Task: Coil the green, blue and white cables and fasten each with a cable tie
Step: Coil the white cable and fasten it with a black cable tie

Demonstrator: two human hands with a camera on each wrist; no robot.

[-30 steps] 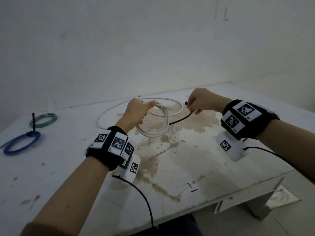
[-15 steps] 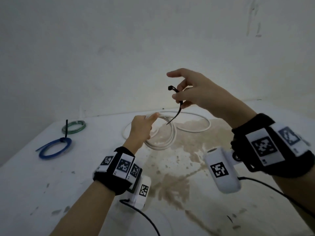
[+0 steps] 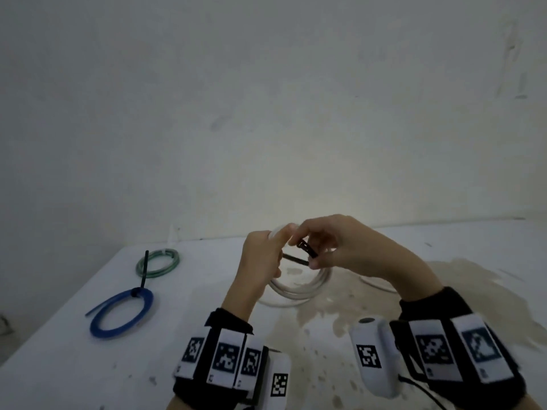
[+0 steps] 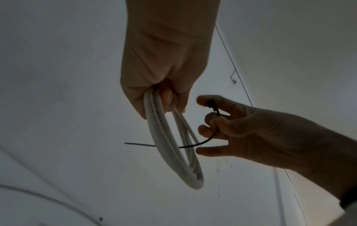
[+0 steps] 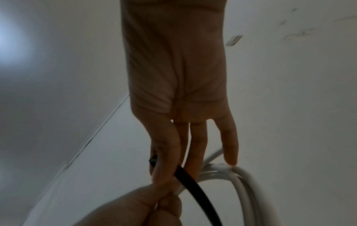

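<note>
My left hand (image 3: pixel 263 255) grips the top of the white cable coil (image 3: pixel 299 291), which hangs upright above the table; in the left wrist view the white cable coil (image 4: pixel 173 146) dangles from the left hand (image 4: pixel 160 91). My right hand (image 3: pixel 328 247) pinches a black cable tie (image 3: pixel 306 250) by its head end. The cable tie's tail (image 4: pixel 139 144) passes through the coil's opening. In the right wrist view the black cable tie (image 5: pixel 189 180) runs from the right hand's fingers (image 5: pixel 166 160) beside the white cable (image 5: pixel 243 180). The green coil (image 3: pixel 158 263) and blue coil (image 3: pixel 121 312) lie tied at the table's left.
The white table (image 3: pixel 74 365) is stained brown in the middle and right. A loose stretch of white cable (image 3: pixel 376 284) trails on the table behind my right hand. A bare wall stands right behind the table's far edge.
My right hand has come down from its raised position with the tie and met the left hand at the coil. The tie's tail now runs through the coil. The view has tilted up.
</note>
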